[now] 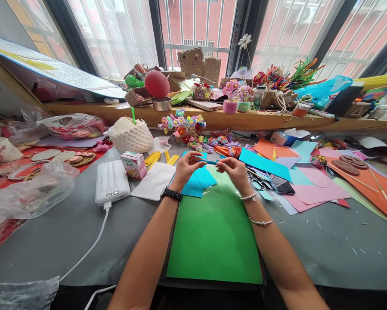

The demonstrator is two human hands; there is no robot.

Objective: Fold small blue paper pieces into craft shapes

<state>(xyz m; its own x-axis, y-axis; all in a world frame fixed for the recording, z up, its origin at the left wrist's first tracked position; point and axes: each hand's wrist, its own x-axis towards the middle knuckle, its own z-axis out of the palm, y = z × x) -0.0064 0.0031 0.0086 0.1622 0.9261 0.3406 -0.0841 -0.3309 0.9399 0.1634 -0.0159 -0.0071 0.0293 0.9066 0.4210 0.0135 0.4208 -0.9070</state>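
Observation:
A narrow blue paper strip (212, 162) is stretched level between my two hands. My left hand (189, 165) pinches its left end, and my right hand (232, 167) pinches the other end between thumb and finger. Beneath them lies a green sheet or folder (215, 237) with a glossy surface. Blue paper pieces (192, 186) rest partly on its upper left part, below my left hand. To the right of my right hand is a wider blue paper sheet (264, 164). Scissors (260, 183) lie beside my right wrist, near a dark phone (281, 184).
At left are a white power bank (112, 183) with a cable, a small pink carton (134, 165), white paper (154, 181) and folded yellow strips (153, 159). Coloured paper sheets (319, 189) spread to the right. Knitted flowers (182, 125) stand behind, below a crowded ledge (258, 119).

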